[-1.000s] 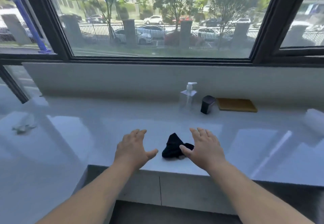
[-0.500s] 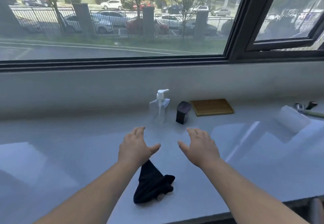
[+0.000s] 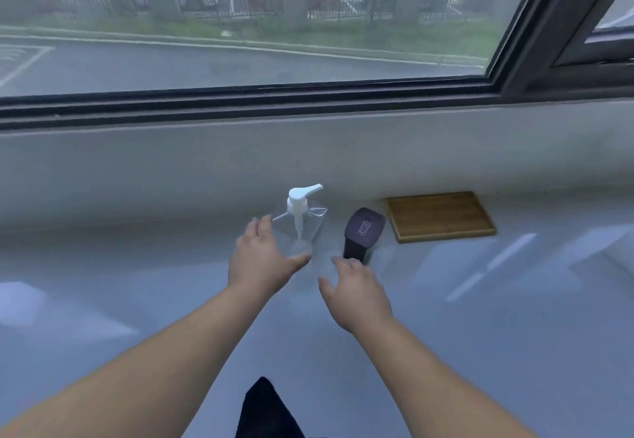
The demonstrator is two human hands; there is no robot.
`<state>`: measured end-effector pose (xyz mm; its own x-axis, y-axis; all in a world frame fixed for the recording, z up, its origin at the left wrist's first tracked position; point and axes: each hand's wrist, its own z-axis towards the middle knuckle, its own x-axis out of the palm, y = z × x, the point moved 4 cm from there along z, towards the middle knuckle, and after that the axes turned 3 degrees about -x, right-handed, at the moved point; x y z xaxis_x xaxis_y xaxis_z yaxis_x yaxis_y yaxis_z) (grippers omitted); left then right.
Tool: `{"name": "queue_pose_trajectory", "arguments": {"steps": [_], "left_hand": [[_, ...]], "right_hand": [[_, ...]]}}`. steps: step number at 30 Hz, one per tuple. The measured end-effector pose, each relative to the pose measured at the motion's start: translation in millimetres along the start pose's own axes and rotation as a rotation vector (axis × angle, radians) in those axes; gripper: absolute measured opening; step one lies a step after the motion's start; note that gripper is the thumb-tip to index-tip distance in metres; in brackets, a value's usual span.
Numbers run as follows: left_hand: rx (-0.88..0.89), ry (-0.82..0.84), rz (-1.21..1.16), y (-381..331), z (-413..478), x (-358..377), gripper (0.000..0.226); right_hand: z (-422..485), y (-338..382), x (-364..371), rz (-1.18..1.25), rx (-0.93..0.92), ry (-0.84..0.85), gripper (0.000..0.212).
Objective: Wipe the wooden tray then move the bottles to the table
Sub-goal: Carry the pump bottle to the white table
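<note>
A clear pump bottle [image 3: 302, 221] with a white pump head stands on the pale counter near the back wall. Right of it is a small black bottle [image 3: 362, 233]. A wooden tray [image 3: 441, 216] lies flat farther right, with nothing on it. My left hand [image 3: 262, 259] is open, its fingers just left of the clear bottle, not gripping it. My right hand [image 3: 355, 291] is open too, fingertips just in front of the black bottle's base. A black cloth [image 3: 266, 410] lies on the counter near me, between my forearms.
The glossy counter [image 3: 514, 317] runs wide to both sides. A low grey wall [image 3: 171, 170] and a dark window frame [image 3: 274, 101] rise right behind the bottles and tray.
Both hands have left the black cloth and reached forward to the two bottles. The view has moved closer to the back wall.
</note>
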<state>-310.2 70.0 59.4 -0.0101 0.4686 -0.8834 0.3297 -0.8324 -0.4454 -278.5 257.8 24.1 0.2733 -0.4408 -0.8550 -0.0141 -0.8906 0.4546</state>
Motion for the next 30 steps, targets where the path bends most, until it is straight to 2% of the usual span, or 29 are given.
{"name": "queue_pose_trajectory", "arguments": {"steps": [4,7,12,17,21,27,30], "left_hand": [[-0.054,-0.022,-0.048,-16,38,25,0.121],[-0.067,-0.049,-0.107,-24,46,37,0.114],[-0.106,-0.104,-0.175,-26,40,37,0.113],[-0.152,-0.170,-0.195,-3,12,13,0.115],[-0.253,-0.256,-0.190,41,-19,-21,0.112],[-0.442,-0.402,-0.228,142,-108,-101,0.107],[-0.531,-0.500,-0.235,207,-178,-144,0.101]], "right_hand": [[58,-12,24,0.208,0.013,0.072,0.056],[81,-22,38,0.318,0.050,0.125,0.054],[98,-27,52,0.702,0.313,0.222,0.054],[87,4,60,0.946,0.392,0.341,0.048],[61,58,59,1.036,0.366,0.430,0.008],[-15,167,92,0.914,0.223,0.624,0.018],[-75,231,125,0.845,0.143,0.727,0.015]]}}
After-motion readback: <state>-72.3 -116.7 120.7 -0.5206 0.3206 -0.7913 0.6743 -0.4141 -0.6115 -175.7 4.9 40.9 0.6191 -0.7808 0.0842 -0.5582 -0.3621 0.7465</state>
